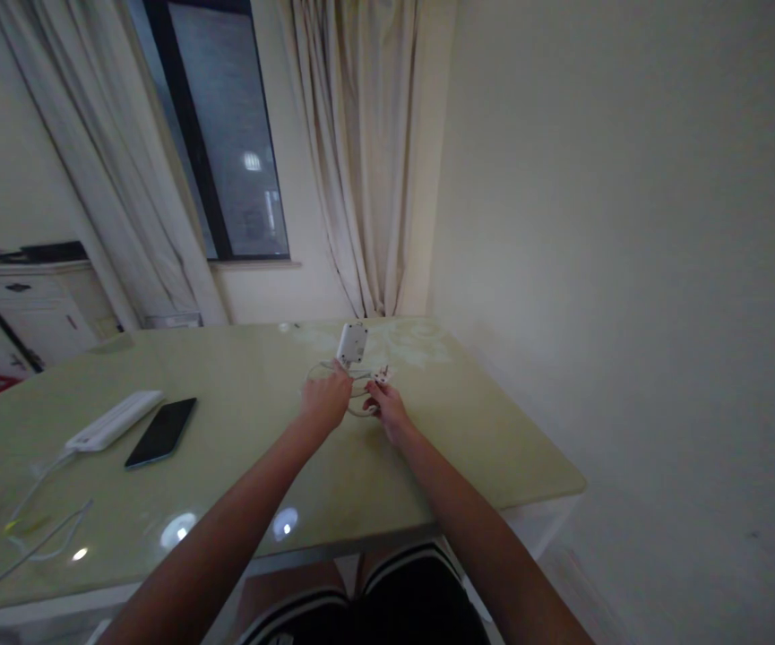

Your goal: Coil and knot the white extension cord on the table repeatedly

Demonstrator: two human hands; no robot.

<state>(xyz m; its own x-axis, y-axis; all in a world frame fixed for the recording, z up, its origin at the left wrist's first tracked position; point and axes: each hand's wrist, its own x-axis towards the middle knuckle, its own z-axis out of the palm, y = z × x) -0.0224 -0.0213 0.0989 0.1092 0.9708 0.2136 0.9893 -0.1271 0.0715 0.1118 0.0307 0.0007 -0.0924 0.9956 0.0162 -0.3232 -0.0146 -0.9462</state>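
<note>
My left hand [326,394] is closed at the lower end of a small white box [353,342], which stands up above my fingers. Dark dots mark the corners of its face. A pale cable [360,413] loops between my two hands, just above the table. To the right, my right hand [388,408] is closed around part of that cable near a small white end piece [382,376], which looks like a plug. My fingers partly hide both grips.
A white power strip [115,421] and a black phone [162,433] lie on the glossy table [245,376] to the left. A loose white cable [57,537] runs to the near left edge. A wall [629,269] rises along the right.
</note>
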